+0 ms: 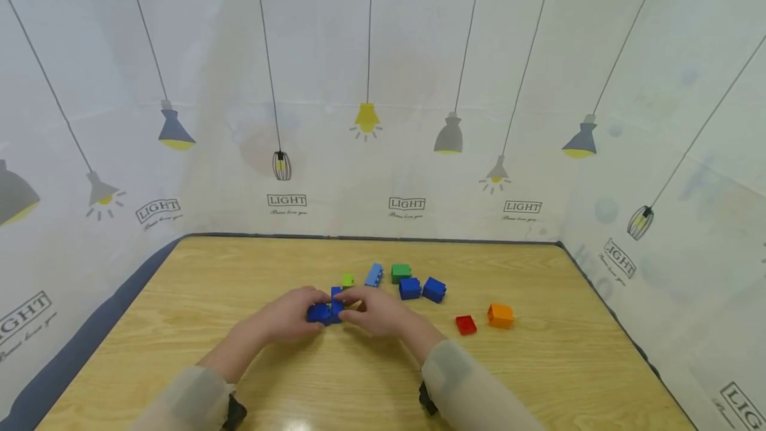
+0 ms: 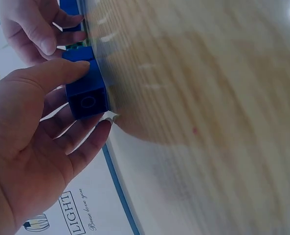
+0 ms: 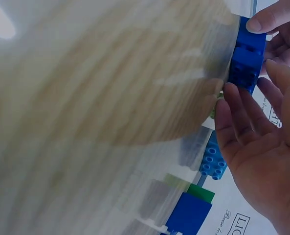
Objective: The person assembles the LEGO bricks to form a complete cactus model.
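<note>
Two blue toy bricks stand end to end on the table, between the hands. My left hand (image 1: 293, 316) grips the left blue brick (image 2: 87, 83), thumb on its near side and fingers behind; its hollow underside faces left. The right blue brick (image 3: 246, 66) turns its studs toward my right hand (image 1: 376, 311). The right hand's fingers curl about that studded end, fingertips (image 3: 229, 87) right at its edge, the thumb on the near side in the head view. Just behind the hands lies a small lime green brick (image 1: 348, 280).
Further right lie a light blue brick (image 1: 374, 275), a green brick (image 1: 401, 273) and two more blue bricks, one (image 1: 409, 288) beside the other (image 1: 434, 290). A flat red brick (image 1: 465, 324) and an orange brick (image 1: 500, 315) sit at the right. A printed cloth wall (image 1: 335, 218) borders the table.
</note>
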`<state>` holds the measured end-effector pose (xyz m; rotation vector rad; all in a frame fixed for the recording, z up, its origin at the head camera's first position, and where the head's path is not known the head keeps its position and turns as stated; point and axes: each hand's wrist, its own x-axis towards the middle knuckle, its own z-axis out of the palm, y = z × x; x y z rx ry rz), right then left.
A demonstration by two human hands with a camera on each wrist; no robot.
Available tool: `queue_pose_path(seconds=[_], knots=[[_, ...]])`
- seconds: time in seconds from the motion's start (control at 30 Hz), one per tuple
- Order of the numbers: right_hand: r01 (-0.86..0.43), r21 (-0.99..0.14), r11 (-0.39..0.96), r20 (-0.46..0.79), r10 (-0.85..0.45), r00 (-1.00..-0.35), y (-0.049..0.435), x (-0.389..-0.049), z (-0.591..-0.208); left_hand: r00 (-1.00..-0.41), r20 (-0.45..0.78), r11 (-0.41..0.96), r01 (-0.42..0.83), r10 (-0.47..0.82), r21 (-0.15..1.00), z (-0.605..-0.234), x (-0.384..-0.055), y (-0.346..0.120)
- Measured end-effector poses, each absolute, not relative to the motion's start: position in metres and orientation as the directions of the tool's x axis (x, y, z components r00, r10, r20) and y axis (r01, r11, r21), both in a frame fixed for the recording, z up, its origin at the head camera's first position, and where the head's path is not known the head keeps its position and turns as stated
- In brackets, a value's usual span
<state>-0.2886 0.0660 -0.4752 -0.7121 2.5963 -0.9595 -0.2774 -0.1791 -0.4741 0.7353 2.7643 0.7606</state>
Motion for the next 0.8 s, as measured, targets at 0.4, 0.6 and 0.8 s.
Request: queue_pose_path(seconds=[0.4,0.6,0.8], knots=[[-0.354,-0.691,0.63,-0.076,-0.551,-0.831,0.092,-0.285,-0.478,-0.782,-0.014,0.678,0.532,0.624,0.507,-0.472,-0.27,-0.159],[-0.312,-0.713,0.628,-0.087,-0.521,-0.849,0.104,-0.282,-0.479,-0.748,-0.001,0.638,0.565,0.664,0.523,-0.477,-0.272,-0.148],[-0.291,-0.71,0.642,-0.101,-0.502,-0.859,0.115,-0.28,-0.477,-0.734,-0.008,0.623,0.572,0.679,0.534,-0.477,-0.271,-0.137]])
